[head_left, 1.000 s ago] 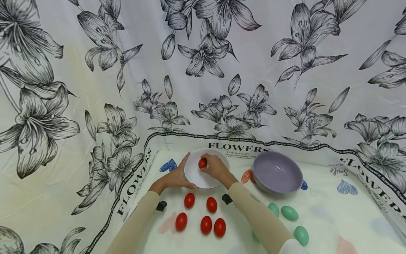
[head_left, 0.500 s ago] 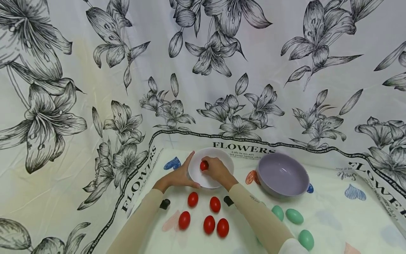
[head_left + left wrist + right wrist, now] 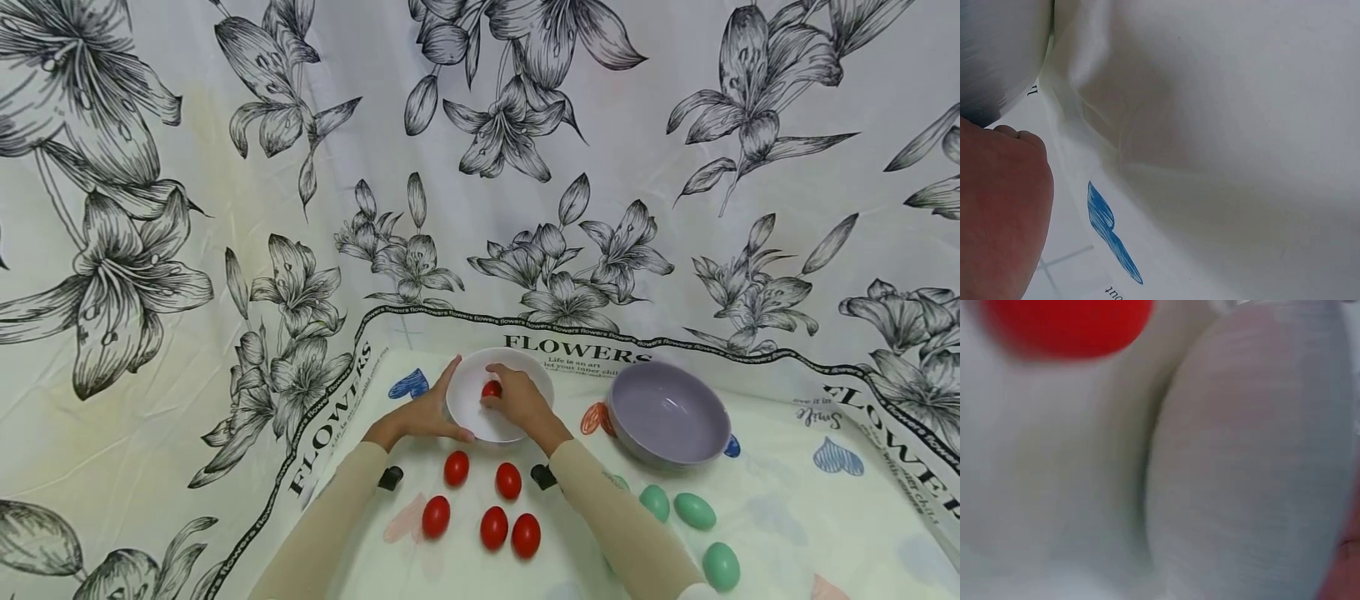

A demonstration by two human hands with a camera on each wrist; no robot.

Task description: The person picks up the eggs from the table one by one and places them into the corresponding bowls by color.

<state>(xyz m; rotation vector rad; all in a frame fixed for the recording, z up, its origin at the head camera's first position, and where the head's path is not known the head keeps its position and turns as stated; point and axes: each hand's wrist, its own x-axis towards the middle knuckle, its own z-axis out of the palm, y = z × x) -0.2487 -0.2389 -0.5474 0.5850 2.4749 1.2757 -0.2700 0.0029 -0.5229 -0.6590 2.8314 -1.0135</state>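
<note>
In the head view, a white bowl stands at the middle of the cloth. My left hand holds it from the left, thumb along the near side and fingers up the far left. My right hand reaches over the right rim and pinches a red egg low inside the bowl, its fingers covering part of the egg. The left wrist view shows the bowl's outer wall with my curled fingers against it. In the right wrist view the bowl's side fills the right half.
Several red eggs lie on the cloth in front of the bowl. A purple bowl stands to the right. Several green eggs lie nearer me, some partly behind my right sleeve. A flower-printed curtain rises behind.
The red egg in my right hand has moved slightly right and down into the white bowl. My left hand stays at the bowl; the whole view has shifted a little.
</note>
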